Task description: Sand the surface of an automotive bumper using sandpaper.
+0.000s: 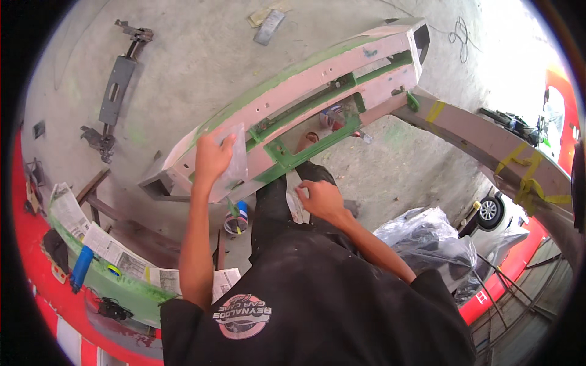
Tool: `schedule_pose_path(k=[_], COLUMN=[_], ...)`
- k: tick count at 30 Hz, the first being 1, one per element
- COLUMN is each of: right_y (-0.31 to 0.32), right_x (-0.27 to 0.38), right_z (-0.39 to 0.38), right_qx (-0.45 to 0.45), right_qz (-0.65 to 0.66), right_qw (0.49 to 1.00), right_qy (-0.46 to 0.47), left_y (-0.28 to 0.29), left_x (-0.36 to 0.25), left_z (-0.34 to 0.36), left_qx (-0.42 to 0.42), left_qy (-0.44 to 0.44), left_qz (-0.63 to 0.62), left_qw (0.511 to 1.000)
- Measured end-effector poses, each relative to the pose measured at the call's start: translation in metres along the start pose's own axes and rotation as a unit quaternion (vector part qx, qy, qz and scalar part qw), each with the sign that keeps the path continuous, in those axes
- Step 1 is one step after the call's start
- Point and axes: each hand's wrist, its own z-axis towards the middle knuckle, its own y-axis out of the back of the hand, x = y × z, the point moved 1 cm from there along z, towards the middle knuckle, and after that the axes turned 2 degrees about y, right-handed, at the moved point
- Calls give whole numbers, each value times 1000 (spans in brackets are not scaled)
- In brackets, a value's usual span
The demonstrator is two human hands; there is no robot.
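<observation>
A long vehicle bumper [274,104], patched in pale pink and green, lies at a slant in front of my legs. On its left part, my left hand [213,155] grips a pale, slightly see-through rectangular sheet [237,161] and lays it against the bumper face. Whether the sheet is abrasive or plastic I cannot tell. My right hand [323,198] hovers over my lap, apart from the bumper, with its fingers curled in. What it holds, if anything, is hidden. A whitish strip [296,198] shows beside its fingertips.
A second curved bumper [476,131] with yellow tape is at right. Plastic wrap [427,235] covers something below it. A blue-rimmed tub [236,221] and a can [332,116] stand near the bumper. Newspaper-masked green panel [137,293] lies left; a grey metal bracket [116,91] lies beyond.
</observation>
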Motion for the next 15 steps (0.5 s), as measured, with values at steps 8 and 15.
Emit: schedule_pose_path(k=[8, 15], right_y=[-45, -81], right_x=[-126, -170], right_z=[-46, -69], right_qx=[-28, 3], right_qz=[43, 124], right_qw=[990, 968], right_qy=[-129, -220], left_y=[-16, -11], left_x=[-44, -58], left_z=[43, 49], left_qx=[73, 72], left_qy=[-68, -46], left_qz=[109, 132], left_qw=[989, 988])
